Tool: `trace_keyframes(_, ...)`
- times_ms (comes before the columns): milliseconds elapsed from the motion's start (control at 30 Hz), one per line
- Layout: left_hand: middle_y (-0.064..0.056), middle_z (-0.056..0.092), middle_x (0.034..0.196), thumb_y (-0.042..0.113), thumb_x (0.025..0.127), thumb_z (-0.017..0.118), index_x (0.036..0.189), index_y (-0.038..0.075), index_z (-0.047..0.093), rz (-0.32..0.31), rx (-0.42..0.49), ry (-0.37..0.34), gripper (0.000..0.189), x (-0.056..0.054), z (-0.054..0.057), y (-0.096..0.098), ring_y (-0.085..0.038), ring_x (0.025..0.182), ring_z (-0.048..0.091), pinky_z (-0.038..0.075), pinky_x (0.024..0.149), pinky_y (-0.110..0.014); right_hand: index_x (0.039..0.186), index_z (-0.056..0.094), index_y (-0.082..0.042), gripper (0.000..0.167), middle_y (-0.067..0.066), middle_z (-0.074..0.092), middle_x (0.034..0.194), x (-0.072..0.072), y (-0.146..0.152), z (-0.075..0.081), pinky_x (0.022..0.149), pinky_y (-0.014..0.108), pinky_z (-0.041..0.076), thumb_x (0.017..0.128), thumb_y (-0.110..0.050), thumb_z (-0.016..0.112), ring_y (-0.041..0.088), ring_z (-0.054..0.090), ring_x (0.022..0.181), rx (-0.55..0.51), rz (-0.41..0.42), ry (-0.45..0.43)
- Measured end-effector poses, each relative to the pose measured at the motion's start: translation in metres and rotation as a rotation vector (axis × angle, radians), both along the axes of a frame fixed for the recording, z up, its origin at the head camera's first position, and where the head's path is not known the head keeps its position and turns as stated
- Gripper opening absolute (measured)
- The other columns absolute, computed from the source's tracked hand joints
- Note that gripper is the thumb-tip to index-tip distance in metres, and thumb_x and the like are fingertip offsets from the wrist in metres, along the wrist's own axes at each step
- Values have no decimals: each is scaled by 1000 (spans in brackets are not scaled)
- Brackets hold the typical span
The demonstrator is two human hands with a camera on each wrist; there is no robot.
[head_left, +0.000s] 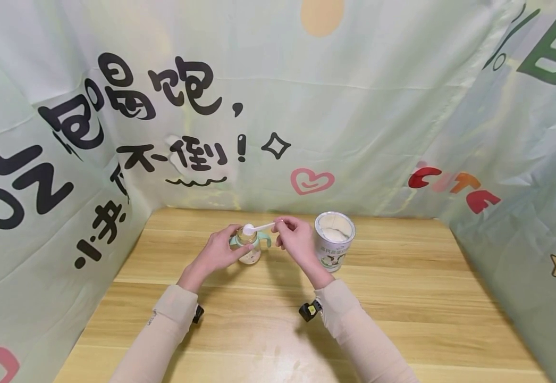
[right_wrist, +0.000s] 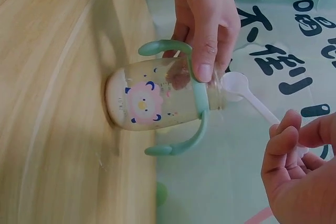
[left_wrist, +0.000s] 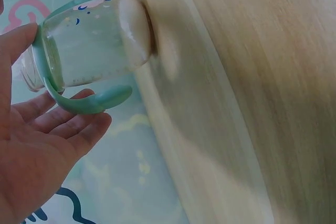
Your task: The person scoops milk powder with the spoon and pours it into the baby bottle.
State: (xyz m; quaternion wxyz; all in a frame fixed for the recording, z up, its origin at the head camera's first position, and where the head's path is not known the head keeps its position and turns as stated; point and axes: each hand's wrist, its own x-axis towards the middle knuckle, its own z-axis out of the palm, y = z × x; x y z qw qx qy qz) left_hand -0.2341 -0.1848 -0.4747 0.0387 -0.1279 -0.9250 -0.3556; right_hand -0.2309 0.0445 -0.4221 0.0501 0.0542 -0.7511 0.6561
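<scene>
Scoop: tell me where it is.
In the head view, the scoop is in the right hand, at the mouth of the bottle, left of the can.

Head cam: looks forward and down from above, farthest off; clear rounded bottle with mint-green handles (head_left: 251, 259) sits toward 7 o'clock of frame centre. Left-wrist cam: nearest, view rolled sideways, bottle base pointing to 3 o'clock. Right-wrist cam: close, rolled the other way, base to 9 o'clock. All three share bottle and pale wooden tabletop (head_left: 254, 330); head and right-wrist both take in long-handled white plastic scoop (head_left: 261, 227)
</scene>
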Motion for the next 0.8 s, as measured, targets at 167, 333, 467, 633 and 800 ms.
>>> trace_keyframes(167,-20,69,136,51,94,76,148,5,55,-15,-17,-2,74,-1,6,0,-40,124,66,56,105,-58,108,78,1,21,24,77,91,0,6,5,47,19,50,101,-9,60,9,60,49,-11,-7,24)
trace_keyframes(333,-20,64,144,56,93,75,151,9,54,-14,-20,10,77,-6,16,3,-43,131,63,53,108,-62,111,77,3,23,25,77,93,0,15,14,47,19,50,101,-8,59,8,60,49,-25,-3,38)
trace_keyframes(467,-17,62,149,57,94,73,154,11,52,-50,-18,40,79,-11,22,13,-42,135,60,51,111,-60,110,77,1,21,24,77,91,1,26,19,47,19,50,102,-8,60,9,60,49,-33,-39,46)
trace_keyframes(633,-17,60,152,58,94,73,155,12,50,-83,-25,64,81,-15,25,22,-41,138,59,49,115,-59,109,77,-1,20,20,77,90,1,35,23,48,20,51,102,-11,61,9,60,49,-38,-58,43)
trace_keyframes(800,-18,58,154,56,94,73,156,9,49,-112,-37,79,82,-17,30,26,-41,138,58,47,116,-59,111,76,1,22,23,76,92,0,44,26,49,19,51,102,-11,60,9,60,50,-46,-82,52)
